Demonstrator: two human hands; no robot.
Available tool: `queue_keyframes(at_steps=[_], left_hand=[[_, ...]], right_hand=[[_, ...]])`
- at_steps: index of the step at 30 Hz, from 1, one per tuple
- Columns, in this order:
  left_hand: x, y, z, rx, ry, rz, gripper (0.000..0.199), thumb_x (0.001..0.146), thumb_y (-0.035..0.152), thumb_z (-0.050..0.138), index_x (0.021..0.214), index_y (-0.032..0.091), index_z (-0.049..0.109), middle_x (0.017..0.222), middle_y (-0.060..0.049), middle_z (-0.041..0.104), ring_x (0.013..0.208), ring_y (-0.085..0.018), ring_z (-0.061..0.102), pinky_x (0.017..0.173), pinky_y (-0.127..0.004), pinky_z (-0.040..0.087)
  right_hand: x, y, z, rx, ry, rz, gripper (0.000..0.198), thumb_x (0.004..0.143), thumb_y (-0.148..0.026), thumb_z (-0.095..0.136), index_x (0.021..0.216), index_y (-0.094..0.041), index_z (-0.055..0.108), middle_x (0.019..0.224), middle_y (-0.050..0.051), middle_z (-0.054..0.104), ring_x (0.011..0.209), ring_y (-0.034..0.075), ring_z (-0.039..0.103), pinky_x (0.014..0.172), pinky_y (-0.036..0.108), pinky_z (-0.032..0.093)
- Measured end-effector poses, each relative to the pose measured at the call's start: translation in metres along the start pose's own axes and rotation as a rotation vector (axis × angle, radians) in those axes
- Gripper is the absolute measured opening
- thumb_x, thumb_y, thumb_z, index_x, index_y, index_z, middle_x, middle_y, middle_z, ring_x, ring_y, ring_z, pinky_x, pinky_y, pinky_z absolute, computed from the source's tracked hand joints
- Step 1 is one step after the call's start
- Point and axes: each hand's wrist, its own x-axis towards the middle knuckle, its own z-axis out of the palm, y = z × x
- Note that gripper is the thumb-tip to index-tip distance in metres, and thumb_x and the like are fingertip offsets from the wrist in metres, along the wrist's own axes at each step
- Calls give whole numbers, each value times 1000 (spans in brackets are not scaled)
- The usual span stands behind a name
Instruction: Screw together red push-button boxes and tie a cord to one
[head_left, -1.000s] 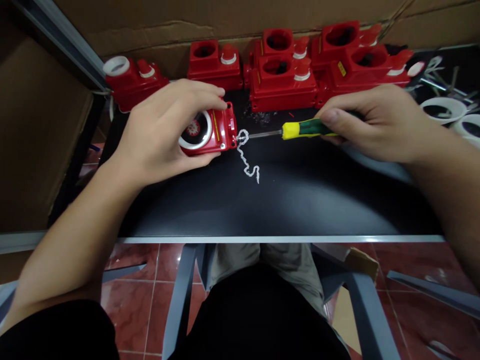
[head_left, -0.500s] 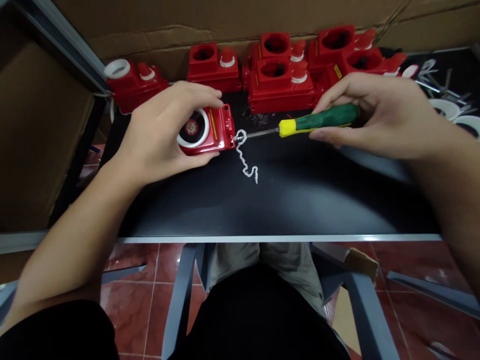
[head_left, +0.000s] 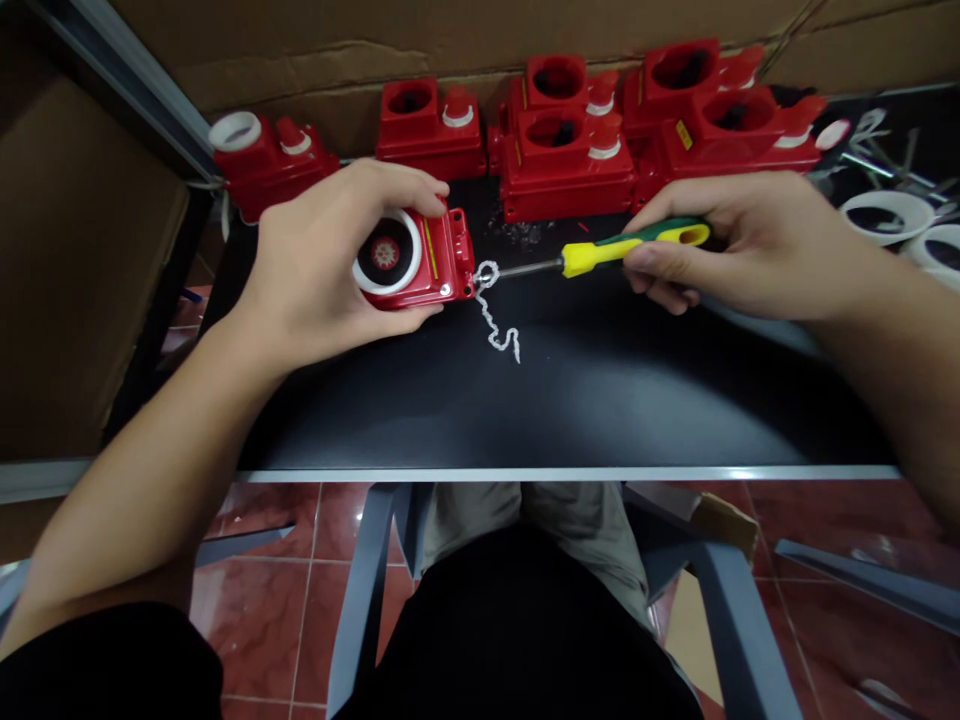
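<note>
Head view, the only one supplied. The left hand (head_left: 319,265) grips a glossy red plastic box with a white ring and a dark round window (head_left: 439,285), fingers along its far side and thumb along its near side. The box sits left of centre over the black tabletop (head_left: 420,410); its uncovered end faces right. The right hand (head_left: 757,245) holds a green-and-yellow-handled screwdriver with a metal shaft (head_left: 596,258), its fingers closed round the rear part of the handle.

Governing relation: the box lies to the left of the right hand's fingers, with the shaft bridging the gap. The screwdriver's long axis runs left to right, its tip directed left at the near corner of the box's right end, roughly in line with the box's visible length. The left hand is the nearer, being in contact with the box.

A thin, crinkled white strip (head_left: 491,320) loops round the tip and trails to the near side. Red plastic housings with round openings (head_left: 566,190) stand along the far side; white plastic rings (head_left: 847,212) lie far right.

Not verifiable: the box's left portion is covered by the left hand; the loop obscures the tip, so its exact seating cannot be determined.
</note>
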Motion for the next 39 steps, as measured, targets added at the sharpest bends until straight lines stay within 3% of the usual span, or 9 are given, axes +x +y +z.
queue_keyframes(at_steps=[9,13,15,18,21,23,28,33,39], left_hand=[[0,2,7,-101,-197,-187,62,111,56,78,171,55,63,178,8,73,164,-39,73,140,-72,56],[1,-1,8,-73,-181,-169,52,111,56,80,159,40,68,174,0,76,158,-38,76,137,-70,59],[1,-2,9,-67,-163,-142,51,110,53,83,156,36,69,171,-2,79,155,-37,78,134,-68,62],[1,-4,10,-74,-163,-125,53,110,49,82,160,43,68,172,1,78,155,-37,78,133,-69,63],[1,-5,10,-75,-155,-110,55,109,49,81,162,48,67,171,1,79,155,-37,79,133,-69,64],[1,-6,11,-72,-142,-96,53,110,50,81,160,46,67,169,0,80,154,-36,79,131,-68,65],[-1,-13,15,-68,-96,-52,50,108,51,86,154,42,67,167,0,81,149,-34,82,127,-61,68],[-2,-19,17,-86,-50,-7,57,104,47,94,154,42,67,164,0,83,146,-34,84,122,-60,69],[-3,-17,20,-62,-34,68,55,108,42,93,158,42,69,165,0,83,144,-35,85,119,-61,71]], right_hand=[[0,-5,5,-133,-123,114,80,103,-97,75,88,-19,71,59,1,63,36,5,46,36,24,31],[3,-1,6,-152,-147,165,87,106,-103,61,79,-20,63,59,2,59,37,6,45,36,26,29],[4,4,5,-118,-141,190,85,97,-105,72,97,-21,71,68,1,65,40,6,46,37,27,32],[6,11,4,-142,-96,139,86,82,-99,94,122,-25,74,94,2,79,52,9,56,45,30,45],[6,15,6,-195,-47,2,71,85,-88,99,112,-26,75,111,6,84,84,18,76,68,35,61],[4,18,10,-168,-33,-21,65,87,-83,100,107,-27,74,109,6,84,90,21,77,74,38,62],[1,21,18,-55,-26,46,63,86,-76,104,100,-25,70,100,4,84,55,12,62,51,37,52],[-1,15,20,56,-66,120,61,87,-70,108,99,-25,68,69,0,72,46,12,56,42,32,45],[0,4,17,170,-152,244,70,87,-80,104,99,-19,71,68,4,72,41,10,56,33,27,36]])
